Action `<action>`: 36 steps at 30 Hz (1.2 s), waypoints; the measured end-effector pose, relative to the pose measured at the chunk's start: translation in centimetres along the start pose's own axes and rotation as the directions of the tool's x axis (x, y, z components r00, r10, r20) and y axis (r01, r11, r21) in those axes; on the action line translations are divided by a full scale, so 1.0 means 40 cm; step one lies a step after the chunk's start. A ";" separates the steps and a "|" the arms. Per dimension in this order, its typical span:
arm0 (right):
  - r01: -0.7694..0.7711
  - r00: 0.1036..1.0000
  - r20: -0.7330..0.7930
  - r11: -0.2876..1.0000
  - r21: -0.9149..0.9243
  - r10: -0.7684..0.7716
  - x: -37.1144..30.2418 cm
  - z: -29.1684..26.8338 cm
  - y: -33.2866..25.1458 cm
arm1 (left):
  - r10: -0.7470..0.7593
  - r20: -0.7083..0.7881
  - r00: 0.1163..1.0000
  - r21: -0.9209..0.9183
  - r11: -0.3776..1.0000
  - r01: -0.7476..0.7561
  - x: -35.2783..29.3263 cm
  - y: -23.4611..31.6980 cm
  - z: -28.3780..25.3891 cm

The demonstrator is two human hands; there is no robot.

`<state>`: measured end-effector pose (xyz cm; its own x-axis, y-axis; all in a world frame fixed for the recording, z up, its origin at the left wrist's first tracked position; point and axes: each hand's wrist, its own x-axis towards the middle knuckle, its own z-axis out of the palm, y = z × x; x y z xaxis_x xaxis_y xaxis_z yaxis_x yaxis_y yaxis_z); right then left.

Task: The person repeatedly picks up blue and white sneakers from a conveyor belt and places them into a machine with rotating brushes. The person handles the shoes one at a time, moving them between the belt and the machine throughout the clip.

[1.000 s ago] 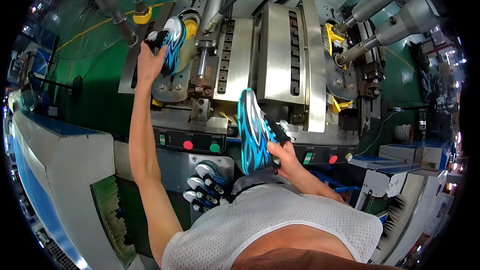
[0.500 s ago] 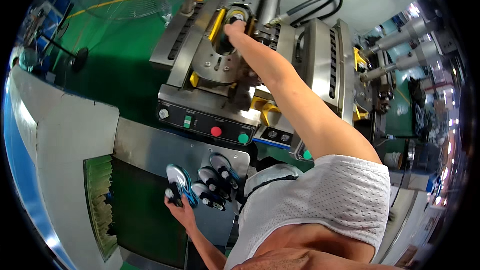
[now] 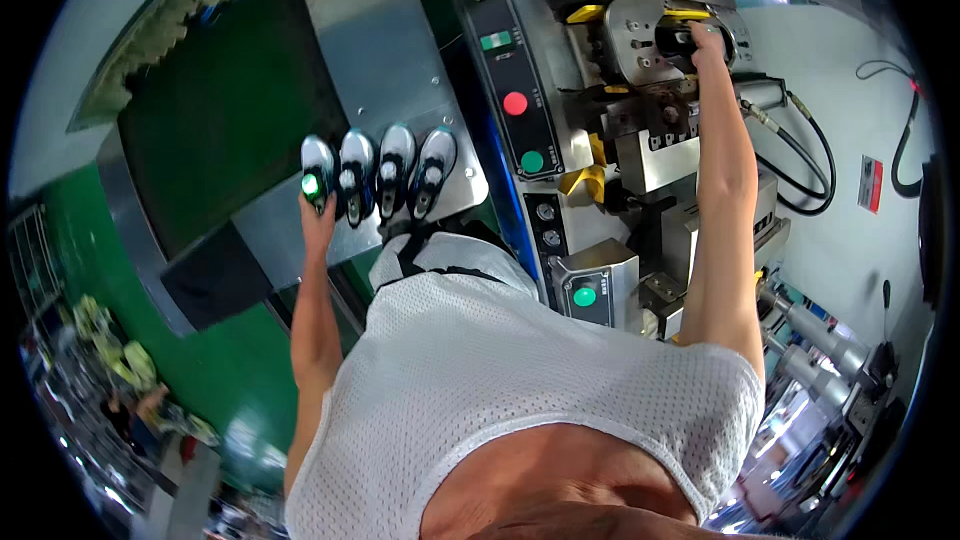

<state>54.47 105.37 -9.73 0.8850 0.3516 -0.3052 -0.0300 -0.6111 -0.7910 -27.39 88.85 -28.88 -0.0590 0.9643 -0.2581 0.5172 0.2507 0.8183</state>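
My left hand [image 3: 318, 218] is closed on the heel end of a silver-and-dark shoe [image 3: 318, 162], where a green glint shows. That shoe stands leftmost in a row of several like it, toes pointing away from me, on a metal ledge [image 3: 372, 35]. Beside it is another shoe [image 3: 356, 168], with a white round piece in its opening. Off to the right, my arm stretches out to a metal press [image 3: 622, 52]. My right hand [image 3: 707, 38] reaches into its oval opening, fingers bent against a dark object [image 3: 676, 37] that I cannot make out well.
A control panel [image 3: 508, 60] with red and green buttons stands between the ledge and the press. Black hoses [image 3: 815, 155] loop at the right by a white wall. Left of the ledge lies a dark green belt [image 3: 225, 105]. A second green-button box [image 3: 597, 285] sits near my waist.
My view has turned, so the press now appears at upper right and the ledge at upper left. The shoes now stand in a straighter row. My right hand remains at the press opening.
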 end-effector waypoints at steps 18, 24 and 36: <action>0.723 0.671 0.576 0.240 -0.648 -0.467 -1.136 0.197 0.488 | -0.024 0.776 0.630 0.093 0.993 -0.078 0.163 0.059 -0.254; 0.716 0.693 0.470 0.449 -0.534 -0.546 -1.329 0.209 0.431 | 0.139 0.318 0.938 0.075 0.982 -0.171 0.626 -0.078 -0.373; 0.030 0.985 0.082 0.317 -0.948 0.152 -1.507 -0.117 0.728 | 0.539 -0.202 0.818 0.899 0.432 -0.063 1.555 -0.402 -1.020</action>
<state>2.43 63.04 -11.88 0.8293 0.3116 -0.4638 0.4573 -0.8554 0.2432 -74.23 148.30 -37.13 0.0584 0.9409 0.3336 0.9954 -0.0292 -0.0918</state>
